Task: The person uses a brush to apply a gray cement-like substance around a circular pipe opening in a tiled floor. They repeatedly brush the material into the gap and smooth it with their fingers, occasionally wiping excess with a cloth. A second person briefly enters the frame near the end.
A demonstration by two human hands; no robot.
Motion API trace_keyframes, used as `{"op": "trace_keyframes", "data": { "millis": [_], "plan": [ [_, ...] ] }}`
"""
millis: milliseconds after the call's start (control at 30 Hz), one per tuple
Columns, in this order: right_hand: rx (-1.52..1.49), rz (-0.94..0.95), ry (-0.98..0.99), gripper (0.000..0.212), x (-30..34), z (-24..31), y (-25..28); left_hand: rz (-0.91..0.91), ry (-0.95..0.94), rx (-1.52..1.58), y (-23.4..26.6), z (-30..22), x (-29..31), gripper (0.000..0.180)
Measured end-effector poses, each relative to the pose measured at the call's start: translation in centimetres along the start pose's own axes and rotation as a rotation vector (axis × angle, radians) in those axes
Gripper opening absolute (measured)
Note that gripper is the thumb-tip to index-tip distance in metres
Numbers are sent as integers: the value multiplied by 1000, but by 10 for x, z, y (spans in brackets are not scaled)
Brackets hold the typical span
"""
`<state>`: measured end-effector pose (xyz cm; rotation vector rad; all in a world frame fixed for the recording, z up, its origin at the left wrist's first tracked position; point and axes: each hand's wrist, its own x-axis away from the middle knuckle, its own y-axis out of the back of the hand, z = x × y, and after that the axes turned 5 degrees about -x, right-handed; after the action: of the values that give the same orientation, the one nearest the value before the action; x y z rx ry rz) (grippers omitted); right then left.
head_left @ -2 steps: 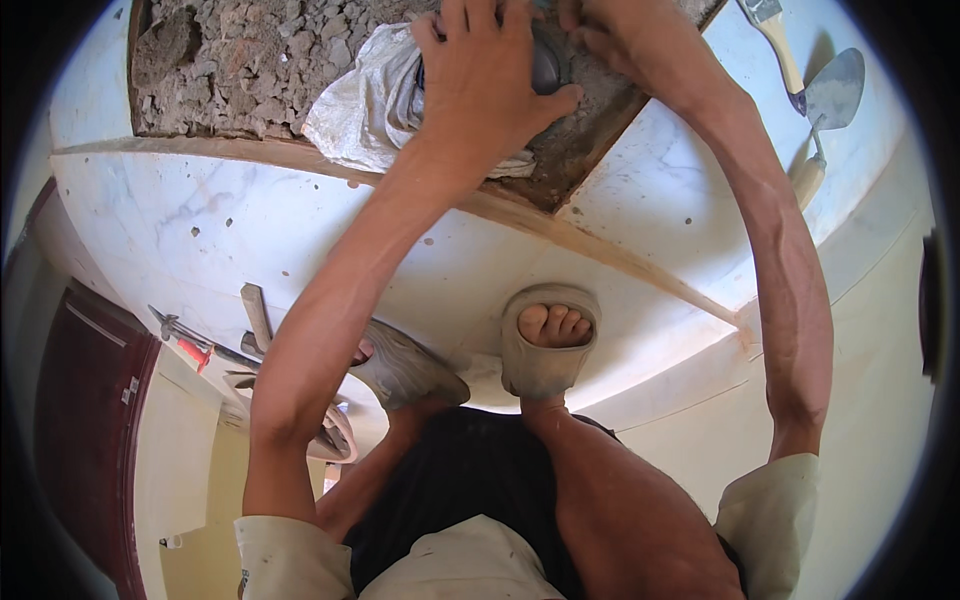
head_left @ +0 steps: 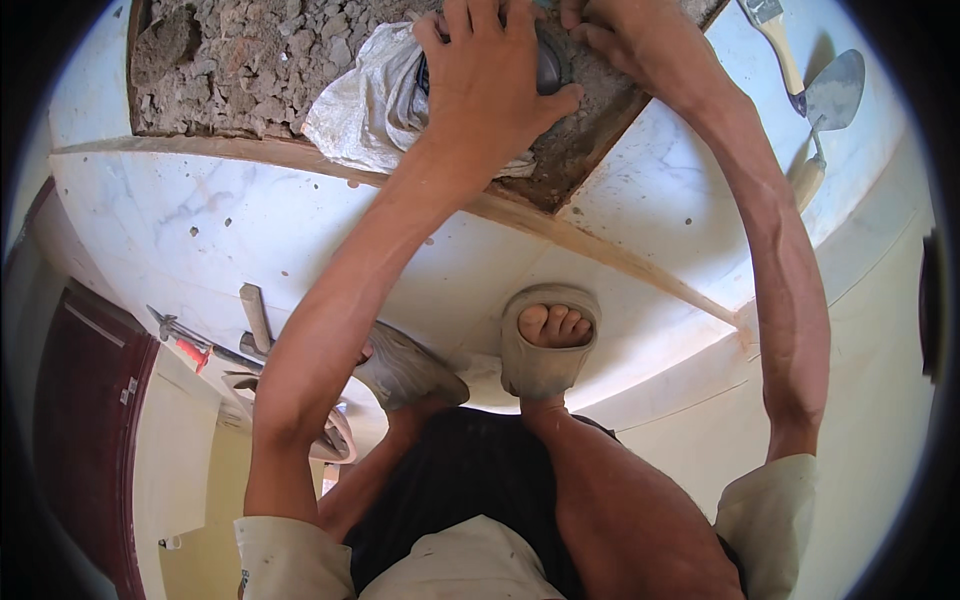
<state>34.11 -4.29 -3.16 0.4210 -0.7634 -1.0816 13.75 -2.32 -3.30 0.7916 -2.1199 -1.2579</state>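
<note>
Moved: my left forearm [head_left: 350, 285], very slightly inward. Left hand [head_left: 490, 90]: mine, fingers spread wide over a dark round object [head_left: 550, 66], partly hidden, in the dirt patch [head_left: 250, 75] beside a white sack [head_left: 362, 108]. Right hand [head_left: 635, 38]: near it, fingers curled; I cannot tell whether holding anything. Right: brush [head_left: 782, 52], trowel [head_left: 837, 92].

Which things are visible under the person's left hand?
Beneath the left hand, a dark rounded object shows to its right, and a crumpled white sack to its left. The hand covers the middle, so the object's full shape cannot be seen.
</note>
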Motion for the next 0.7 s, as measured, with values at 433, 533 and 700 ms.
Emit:
{"op": "trace_keyframes", "data": {
  "millis": [433,533,700],
  "plan": [
    [-174,-145,-44,52,10,10,1,-162,132,79,-14,-12,1,84],
    [-283,-219,-46,53,15,19,-3,-233,80,227,-3,14,12,60],
    [-278,-219,-112,49,16,34,-3,-76,3,430,36,56,-6,15]
  ]
}}
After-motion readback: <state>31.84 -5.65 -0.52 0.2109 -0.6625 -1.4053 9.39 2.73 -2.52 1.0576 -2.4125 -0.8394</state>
